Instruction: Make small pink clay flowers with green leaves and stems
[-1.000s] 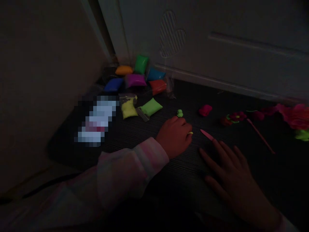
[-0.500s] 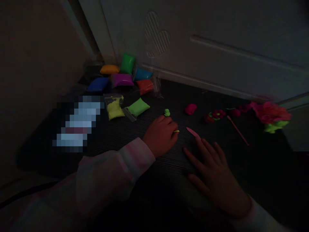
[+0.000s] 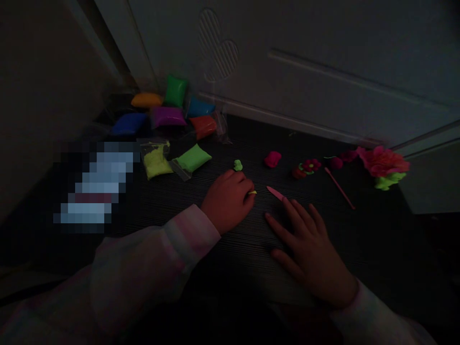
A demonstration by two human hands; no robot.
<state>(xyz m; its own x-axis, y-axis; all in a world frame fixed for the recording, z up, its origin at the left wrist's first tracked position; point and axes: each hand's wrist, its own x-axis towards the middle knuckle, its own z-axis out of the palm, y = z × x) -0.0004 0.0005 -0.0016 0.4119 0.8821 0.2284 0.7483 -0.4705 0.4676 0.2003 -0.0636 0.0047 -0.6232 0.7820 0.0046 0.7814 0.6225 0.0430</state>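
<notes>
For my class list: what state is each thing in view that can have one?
Left hand, closed on yellow bit
Right hand, fingers spread
Knife, lying flat
Stick, lying flat
Screen, lit
Pink lump, unbagged
Lime lump, unbagged
Yellow clay, bagged
Lime clay, bagged
Six back clays, bagged

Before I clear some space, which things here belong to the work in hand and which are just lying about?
Probably the work:
- yellow bit in left hand
- pink knife by right hand
- yellow packet
- light green lump

Seemingly just lying about:
- blue packet
- pink stick
- large pink flower
</notes>
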